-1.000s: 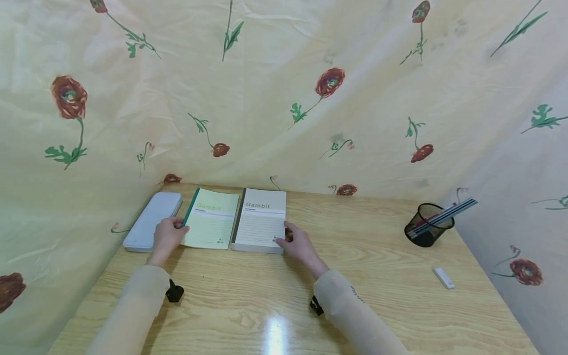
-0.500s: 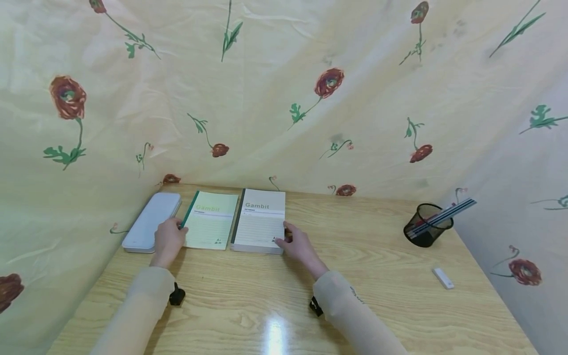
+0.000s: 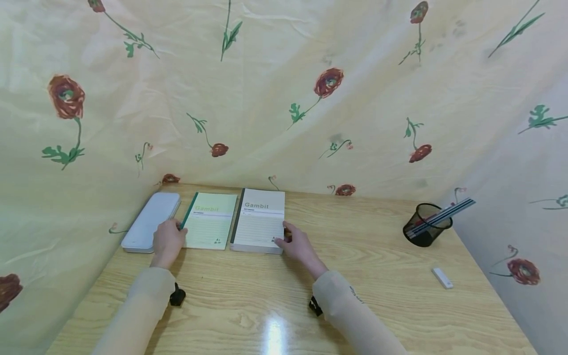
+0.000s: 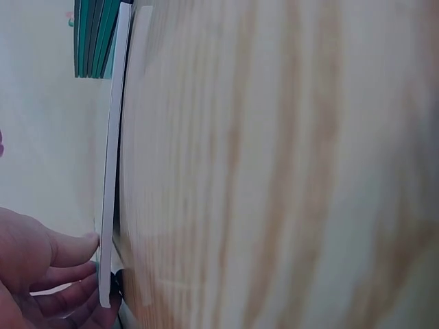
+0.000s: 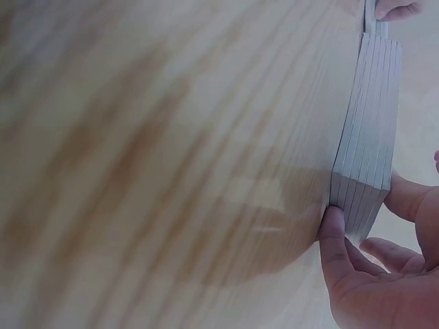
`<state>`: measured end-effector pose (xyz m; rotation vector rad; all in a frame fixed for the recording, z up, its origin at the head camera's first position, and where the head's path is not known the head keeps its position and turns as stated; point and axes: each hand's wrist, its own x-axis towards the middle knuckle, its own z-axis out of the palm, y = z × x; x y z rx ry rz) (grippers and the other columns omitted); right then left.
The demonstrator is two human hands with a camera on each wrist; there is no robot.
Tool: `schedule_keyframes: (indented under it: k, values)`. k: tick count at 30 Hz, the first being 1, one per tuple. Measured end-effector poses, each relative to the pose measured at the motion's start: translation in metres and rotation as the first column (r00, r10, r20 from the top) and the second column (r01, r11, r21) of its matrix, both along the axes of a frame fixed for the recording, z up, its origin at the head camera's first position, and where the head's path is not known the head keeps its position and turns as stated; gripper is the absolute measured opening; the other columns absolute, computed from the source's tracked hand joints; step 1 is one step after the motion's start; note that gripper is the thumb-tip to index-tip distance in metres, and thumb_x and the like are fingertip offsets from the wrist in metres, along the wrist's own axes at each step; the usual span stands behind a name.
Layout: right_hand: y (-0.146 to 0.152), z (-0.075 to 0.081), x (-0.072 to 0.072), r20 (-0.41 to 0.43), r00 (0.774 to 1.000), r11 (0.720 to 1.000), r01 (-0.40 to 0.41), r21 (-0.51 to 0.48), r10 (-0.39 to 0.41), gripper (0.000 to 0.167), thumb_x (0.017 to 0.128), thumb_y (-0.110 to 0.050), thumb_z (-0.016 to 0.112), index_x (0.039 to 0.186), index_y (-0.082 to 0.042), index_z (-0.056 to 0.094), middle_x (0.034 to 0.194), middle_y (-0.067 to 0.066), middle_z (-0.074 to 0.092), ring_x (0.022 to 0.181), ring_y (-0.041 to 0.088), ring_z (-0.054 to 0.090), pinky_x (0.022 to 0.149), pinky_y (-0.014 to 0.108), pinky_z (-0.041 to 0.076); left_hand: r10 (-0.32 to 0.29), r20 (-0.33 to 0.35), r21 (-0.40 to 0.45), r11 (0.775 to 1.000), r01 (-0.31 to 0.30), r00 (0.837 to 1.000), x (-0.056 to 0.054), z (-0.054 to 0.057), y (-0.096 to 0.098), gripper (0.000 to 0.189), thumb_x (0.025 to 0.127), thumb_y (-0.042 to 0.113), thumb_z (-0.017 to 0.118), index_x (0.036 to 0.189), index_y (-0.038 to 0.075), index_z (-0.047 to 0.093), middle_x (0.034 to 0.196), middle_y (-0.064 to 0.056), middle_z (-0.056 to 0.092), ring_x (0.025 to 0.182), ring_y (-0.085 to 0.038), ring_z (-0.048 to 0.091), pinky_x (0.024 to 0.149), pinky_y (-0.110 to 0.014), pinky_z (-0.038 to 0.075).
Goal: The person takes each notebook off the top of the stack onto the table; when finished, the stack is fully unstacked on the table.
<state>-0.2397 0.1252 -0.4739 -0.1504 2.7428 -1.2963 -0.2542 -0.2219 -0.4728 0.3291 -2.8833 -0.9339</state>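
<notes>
In the head view, my left hand pinches the lower left side of a pale green notebook with a dark green spine. The left wrist view shows the thumb over the notebook's thin edge and the other fingers around its near corner. To the right lies a stack of several grey-white notebooks marked "Gambit". My right hand grips this stack's near right corner. Seen from the right wrist, the thumb rests on the cover and the fingers bend around the stacked page edges. A narrow gap separates green notebook and stack.
A flat white case lies left of the green notebook, partly behind my left hand. On the right stand a black mesh pen cup holding striped pencils, and a small white eraser-like block. Flowered cloth hangs behind the wooden table.
The green notebook's far edge has come slightly lower and nearer. My left hand has turned a little, hiding more of its fingers. The right hand and grey stack stay in place.
</notes>
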Motion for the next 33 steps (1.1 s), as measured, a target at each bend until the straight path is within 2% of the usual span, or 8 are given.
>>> schedule_keyframes:
  k: [4,10,14,20,26,29,33]
  values:
    - [0.000,0.000,0.000,0.000,1.000,1.000,0.001,-0.009,-0.001,0.061,0.096,-0.014,0.068,0.148,0.005,0.040,0.133,0.024,0.057,0.105,0.027,0.059,0.088,0.040,0.052,0.006,0.004,0.002,1.000,-0.006,1.000,0.002,0.001,0.001,0.027,0.096,0.008,0.060,0.113,-0.013,0.061,0.106,-0.029,0.064,0.094,-0.045,0.063,0.073,-0.051,0.052]
    - [0.000,0.000,0.000,-0.004,1.000,1.000,0.000,-0.014,0.000,0.061,0.096,-0.013,0.068,0.147,0.006,0.040,0.132,0.024,0.057,0.104,0.027,0.059,0.087,0.039,0.052,0.028,-0.055,-0.022,0.999,-0.029,0.998,0.003,0.002,0.001,0.022,0.095,0.002,0.056,0.110,-0.012,0.064,0.108,-0.030,0.065,0.095,-0.047,0.064,0.074,-0.054,0.052]
    - [0.000,0.001,0.001,0.006,1.000,1.000,0.007,-0.021,-0.007,0.061,0.096,-0.013,0.068,0.147,0.005,0.041,0.133,0.023,0.057,0.104,0.027,0.059,0.086,0.039,0.052,0.030,-0.069,-0.023,0.999,-0.032,0.997,0.002,0.005,0.003,0.023,0.096,0.002,0.054,0.111,-0.011,0.065,0.108,-0.029,0.065,0.095,-0.045,0.064,0.074,-0.053,0.052]
    - [0.000,0.002,0.001,0.007,1.000,1.000,0.002,-0.023,-0.002,0.062,0.096,-0.014,0.069,0.147,0.005,0.040,0.133,0.024,0.057,0.104,0.027,0.059,0.086,0.039,0.052,0.020,-0.056,-0.006,1.000,-0.020,0.998,-0.001,0.015,0.010,0.024,0.098,0.004,0.055,0.115,-0.011,0.063,0.108,-0.027,0.065,0.090,-0.038,0.063,0.069,-0.045,0.051]
    - [0.000,0.001,0.001,0.009,1.000,0.999,0.007,-0.032,-0.007,0.061,0.096,-0.014,0.068,0.147,0.005,0.041,0.134,0.024,0.056,0.107,0.028,0.059,0.088,0.039,0.052,-0.005,-0.077,0.011,1.000,0.006,0.997,-0.001,0.024,0.019,0.023,0.099,0.007,0.054,0.113,-0.008,0.063,0.105,-0.024,0.066,0.086,-0.035,0.062,0.067,-0.043,0.049]
    - [0.000,0.000,0.001,0.006,1.000,0.999,0.011,-0.039,-0.011,0.061,0.095,-0.013,0.069,0.147,0.005,0.041,0.134,0.023,0.057,0.106,0.028,0.059,0.089,0.040,0.052,-0.026,-0.104,0.011,1.000,0.027,0.994,-0.002,0.027,0.025,0.023,0.099,0.009,0.055,0.113,-0.007,0.064,0.102,-0.022,0.066,0.084,-0.033,0.061,0.067,-0.043,0.048]
    - [-0.001,0.000,0.000,0.007,1.000,0.999,0.014,-0.043,-0.014,0.061,0.095,-0.014,0.069,0.147,0.004,0.042,0.133,0.023,0.057,0.104,0.027,0.059,0.087,0.039,0.052,-0.047,-0.177,-0.011,0.999,0.045,0.983,-0.003,0.030,0.031,0.021,0.098,0.011,0.058,0.108,-0.005,0.067,0.096,-0.019,0.067,0.078,-0.031,0.062,0.064,-0.042,0.047]
